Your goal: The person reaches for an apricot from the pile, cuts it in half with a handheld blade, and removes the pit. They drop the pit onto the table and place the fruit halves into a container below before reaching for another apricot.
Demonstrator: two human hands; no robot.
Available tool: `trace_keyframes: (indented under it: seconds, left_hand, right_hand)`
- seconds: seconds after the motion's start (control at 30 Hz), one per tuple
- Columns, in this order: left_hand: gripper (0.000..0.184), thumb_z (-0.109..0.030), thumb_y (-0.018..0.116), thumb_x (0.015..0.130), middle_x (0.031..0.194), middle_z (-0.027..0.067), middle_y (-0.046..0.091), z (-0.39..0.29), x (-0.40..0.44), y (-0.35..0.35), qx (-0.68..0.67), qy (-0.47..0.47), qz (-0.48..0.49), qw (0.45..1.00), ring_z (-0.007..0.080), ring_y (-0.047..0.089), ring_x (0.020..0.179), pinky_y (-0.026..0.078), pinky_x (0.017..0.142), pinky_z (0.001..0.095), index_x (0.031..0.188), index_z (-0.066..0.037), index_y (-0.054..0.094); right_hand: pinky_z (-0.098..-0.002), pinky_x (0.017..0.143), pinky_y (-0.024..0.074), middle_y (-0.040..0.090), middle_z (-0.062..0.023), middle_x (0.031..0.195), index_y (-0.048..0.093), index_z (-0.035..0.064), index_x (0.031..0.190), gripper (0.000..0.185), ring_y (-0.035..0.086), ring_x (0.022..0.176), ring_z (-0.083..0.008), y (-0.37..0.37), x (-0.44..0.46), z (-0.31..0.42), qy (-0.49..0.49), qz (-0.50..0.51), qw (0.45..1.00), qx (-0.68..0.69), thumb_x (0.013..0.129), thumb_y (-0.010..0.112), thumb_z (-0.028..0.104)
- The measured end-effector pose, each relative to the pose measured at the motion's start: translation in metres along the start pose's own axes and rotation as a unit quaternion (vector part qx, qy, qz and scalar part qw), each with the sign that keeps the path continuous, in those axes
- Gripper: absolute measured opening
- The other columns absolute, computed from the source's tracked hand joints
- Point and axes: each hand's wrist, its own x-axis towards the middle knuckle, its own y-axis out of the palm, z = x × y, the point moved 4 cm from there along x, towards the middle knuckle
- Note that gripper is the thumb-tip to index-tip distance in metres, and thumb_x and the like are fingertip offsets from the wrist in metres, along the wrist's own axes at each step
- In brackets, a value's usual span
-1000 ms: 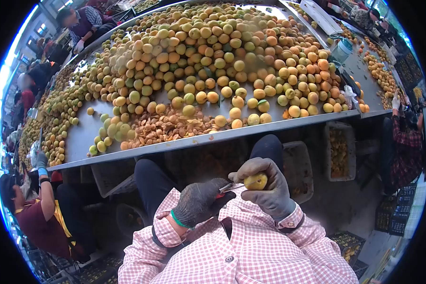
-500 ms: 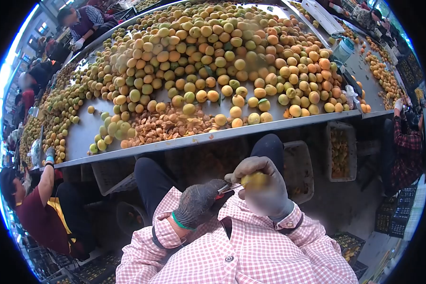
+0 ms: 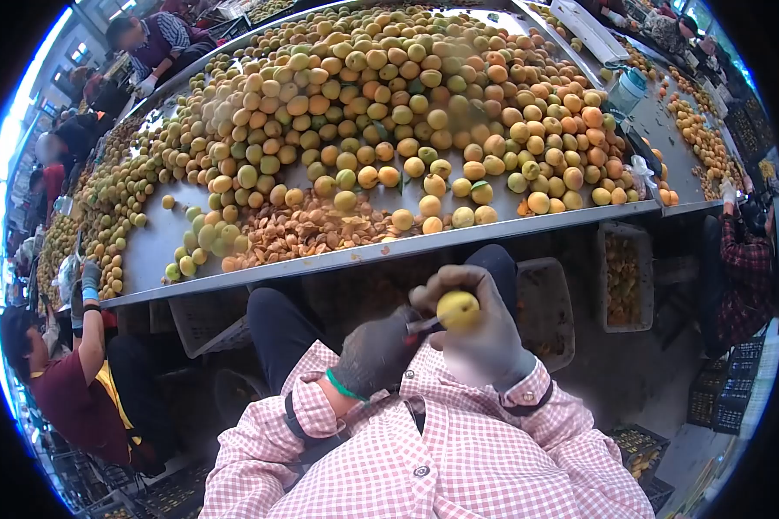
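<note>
Yellow fruit (image 3: 460,310), held in right hand (image 3: 491,333)

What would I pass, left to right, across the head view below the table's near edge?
Co-worker in a maroon shirt → wearer's gloved left hand → wearer's gloved right hand → pale-rimmed crate → co-worker in a dark plaid shirt.
</note>
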Motion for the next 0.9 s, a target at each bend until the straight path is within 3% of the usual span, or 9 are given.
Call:
trace_keyframes:
  seconds: [0.1, 0.17, 0.3, 0.37, 0.43, 0.47, 0.6, 0.83, 0.9]
  left_hand:
    - [0.034, -0.029, 0.064, 0.080, 0.075, 0.0196, 0.064, 0.006, 0.013, -0.001, 0.032, -0.029, 0.014, 0.999, 0.0379, 0.063, 0.069, 0.049, 0.058, 0.0467, 0.106, -0.008, 0.056]
    - [0.038, -0.031, 0.064, 0.081, 0.075, 0.0193, 0.064, -0.001, 0.015, 0.000, -0.024, -0.010, -0.008, 1.000, 0.0381, 0.063, 0.068, 0.049, 0.057, 0.0471, 0.111, -0.009, 0.055]
    - [0.039, -0.026, 0.063, 0.082, 0.076, 0.0189, 0.064, -0.018, 0.016, -0.007, 0.042, 0.004, -0.022, 0.999, 0.0381, 0.063, 0.069, 0.049, 0.058, 0.0475, 0.117, -0.011, 0.053]
    - [0.039, -0.025, 0.063, 0.082, 0.076, 0.0185, 0.065, -0.011, 0.020, -0.010, 0.037, 0.016, -0.014, 0.999, 0.0378, 0.063, 0.069, 0.049, 0.058, 0.0473, 0.118, -0.011, 0.052]
    - [0.039, -0.024, 0.062, 0.082, 0.077, 0.0182, 0.065, -0.010, 0.020, -0.011, 0.034, 0.027, -0.008, 0.999, 0.0375, 0.063, 0.069, 0.049, 0.058, 0.0471, 0.118, -0.011, 0.052]
    - [0.040, -0.023, 0.063, 0.081, 0.077, 0.0179, 0.065, -0.014, 0.018, -0.012, 0.025, 0.027, -0.024, 0.999, 0.0372, 0.063, 0.069, 0.049, 0.057, 0.0468, 0.118, -0.012, 0.053]
    - [0.042, -0.020, 0.066, 0.078, 0.076, 0.0168, 0.064, -0.022, 0.011, -0.005, 0.031, 0.034, -0.076, 0.996, 0.0359, 0.063, 0.069, 0.049, 0.057, 0.0459, 0.118, -0.013, 0.053]
    - [0.037, -0.020, 0.066, 0.077, 0.074, 0.0170, 0.063, -0.002, 0.017, -0.005, 0.035, 0.074, -0.053, 0.995, 0.0370, 0.063, 0.068, 0.049, 0.057, 0.0465, 0.112, -0.011, 0.055]
    - [0.032, -0.022, 0.066, 0.079, 0.077, 0.0184, 0.063, 0.018, 0.022, 0.005, -0.001, 0.036, -0.018, 0.999, 0.0373, 0.063, 0.072, 0.049, 0.061, 0.0437, 0.106, -0.009, 0.055]
  right_hand:
    - [-0.0396, 0.103, 0.0399, 0.056, -0.0101, 0.115, 0.045, 0.0056, 0.114, 0.052, 0.051, 0.120, -0.0246, -0.011, 0.006, -0.009, 0.042, -0.019, 0.994, -0.101, 0.072, 0.075, -0.003]
    - [-0.0328, 0.095, 0.0465, 0.054, -0.0148, 0.123, 0.043, 0.0035, 0.117, 0.052, 0.056, 0.109, -0.0188, -0.013, 0.007, -0.012, 0.070, -0.053, 0.996, 0.015, 0.076, 0.073, -0.001]
    - [-0.0301, 0.092, 0.0478, 0.051, -0.0155, 0.129, 0.045, 0.0047, 0.118, 0.049, 0.054, 0.115, -0.0200, 0.006, 0.008, -0.003, 0.054, -0.035, 0.953, 0.296, 0.077, 0.071, -0.001]
    - [-0.0299, 0.093, 0.0469, 0.048, -0.0149, 0.131, 0.047, 0.0063, 0.117, 0.047, 0.053, 0.115, -0.0195, -0.003, 0.011, -0.004, 0.037, -0.018, 0.962, 0.270, 0.078, 0.072, 0.002]
    - [-0.0317, 0.094, 0.0457, 0.046, -0.0145, 0.132, 0.049, 0.0077, 0.116, 0.045, 0.054, 0.113, -0.0194, -0.010, 0.017, 0.004, -0.063, 0.019, 0.985, -0.159, 0.078, 0.072, 0.006]
    - [-0.0360, 0.105, 0.0336, 0.064, -0.0098, 0.108, 0.051, 0.0064, 0.116, 0.051, 0.052, 0.116, -0.0222, -0.010, 0.011, 0.003, -0.003, -0.023, 0.993, -0.118, 0.078, 0.075, 0.031]
    - [-0.0430, 0.108, 0.0295, 0.064, -0.0104, 0.108, 0.048, 0.0056, 0.119, 0.053, 0.049, 0.122, -0.0273, 0.011, 0.009, 0.009, -0.031, -0.004, 0.986, 0.164, 0.080, 0.072, 0.033]
    - [-0.0379, 0.099, 0.0409, 0.062, -0.0116, 0.107, 0.045, 0.0049, 0.121, 0.046, 0.049, 0.121, -0.0267, 0.018, 0.012, -0.001, -0.082, 0.025, 0.972, 0.218, 0.085, 0.067, 0.024]
    - [-0.0368, 0.098, 0.0422, 0.061, -0.0108, 0.106, 0.045, 0.0057, 0.122, 0.035, 0.050, 0.119, -0.0245, 0.000, 0.010, -0.025, -0.013, -0.146, 0.947, 0.287, 0.090, 0.059, 0.012]
